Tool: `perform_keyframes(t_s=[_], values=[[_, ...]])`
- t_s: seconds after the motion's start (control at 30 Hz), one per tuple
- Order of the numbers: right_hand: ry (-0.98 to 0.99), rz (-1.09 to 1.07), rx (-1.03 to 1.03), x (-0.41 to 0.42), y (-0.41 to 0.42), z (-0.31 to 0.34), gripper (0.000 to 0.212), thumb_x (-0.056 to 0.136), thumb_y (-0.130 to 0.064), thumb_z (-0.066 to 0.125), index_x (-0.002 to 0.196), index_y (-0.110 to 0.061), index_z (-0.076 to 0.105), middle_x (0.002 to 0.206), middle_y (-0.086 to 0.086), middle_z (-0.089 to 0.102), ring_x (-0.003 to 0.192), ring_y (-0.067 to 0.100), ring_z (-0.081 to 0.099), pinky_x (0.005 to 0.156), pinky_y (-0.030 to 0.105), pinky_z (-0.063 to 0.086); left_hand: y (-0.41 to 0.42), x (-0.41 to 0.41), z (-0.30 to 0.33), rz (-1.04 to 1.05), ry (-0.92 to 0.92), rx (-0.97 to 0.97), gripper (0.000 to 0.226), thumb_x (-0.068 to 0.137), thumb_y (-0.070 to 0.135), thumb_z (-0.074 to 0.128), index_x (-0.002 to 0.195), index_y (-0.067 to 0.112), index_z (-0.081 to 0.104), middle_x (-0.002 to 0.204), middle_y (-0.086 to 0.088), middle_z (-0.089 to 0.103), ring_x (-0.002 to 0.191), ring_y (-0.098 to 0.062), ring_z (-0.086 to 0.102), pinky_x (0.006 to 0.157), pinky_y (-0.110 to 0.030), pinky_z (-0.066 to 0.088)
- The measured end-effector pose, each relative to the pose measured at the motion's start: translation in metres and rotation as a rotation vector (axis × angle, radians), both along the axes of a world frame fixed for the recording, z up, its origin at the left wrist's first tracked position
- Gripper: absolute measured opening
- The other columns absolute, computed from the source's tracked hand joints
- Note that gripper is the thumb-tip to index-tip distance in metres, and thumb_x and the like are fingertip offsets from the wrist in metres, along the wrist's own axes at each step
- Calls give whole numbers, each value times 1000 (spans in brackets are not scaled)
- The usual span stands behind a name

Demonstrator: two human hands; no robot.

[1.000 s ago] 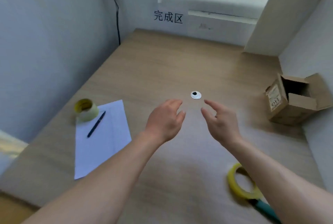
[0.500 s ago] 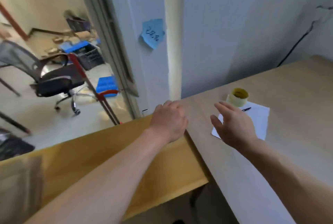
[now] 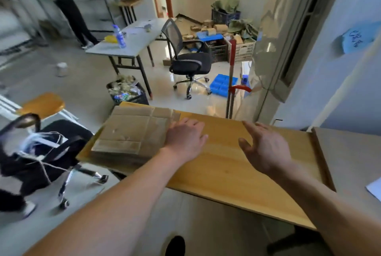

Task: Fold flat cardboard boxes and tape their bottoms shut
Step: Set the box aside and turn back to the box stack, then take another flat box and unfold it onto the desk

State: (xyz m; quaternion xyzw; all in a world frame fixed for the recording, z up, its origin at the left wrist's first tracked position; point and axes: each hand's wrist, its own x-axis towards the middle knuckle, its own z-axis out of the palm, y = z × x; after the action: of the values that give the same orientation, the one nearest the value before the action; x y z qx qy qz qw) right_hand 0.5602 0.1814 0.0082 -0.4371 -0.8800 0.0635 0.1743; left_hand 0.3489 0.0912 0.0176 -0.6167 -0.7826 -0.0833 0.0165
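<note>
A stack of flat cardboard boxes (image 3: 129,132) lies at the left end of a yellow wooden table (image 3: 226,165). My left hand (image 3: 185,138) hovers at the stack's right edge with relaxed fingers; whether it touches the cardboard I cannot tell. My right hand (image 3: 266,150) is spread above the bare middle of the yellow table and holds nothing. No tape roll shows in this view.
A grey table (image 3: 350,152) joins on the right, with a white sheet's corner (image 3: 374,188). A black chair (image 3: 37,152) stands left of the stack. Beyond are a crate (image 3: 127,92), an office chair (image 3: 189,62), a white table (image 3: 132,39) and a standing person (image 3: 72,12).
My view has swung left from the grey table with tape rolls and paper to the yellow table. Both hands have travelled left with it, the left one reaching the cardboard stack.
</note>
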Motion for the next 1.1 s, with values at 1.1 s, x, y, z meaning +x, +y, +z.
perform_keyframes(t_s=[1.1], values=[[-349,11,-419,-343,-79,-152,108,63,-61,73,148,-40,10,160,9,-3,137,35,36,100,43,46,-118,-382,-170,130,-190,-399,80,69,55,80,136,31,42,163,7,-1,150,-32,0,105,-51,42]])
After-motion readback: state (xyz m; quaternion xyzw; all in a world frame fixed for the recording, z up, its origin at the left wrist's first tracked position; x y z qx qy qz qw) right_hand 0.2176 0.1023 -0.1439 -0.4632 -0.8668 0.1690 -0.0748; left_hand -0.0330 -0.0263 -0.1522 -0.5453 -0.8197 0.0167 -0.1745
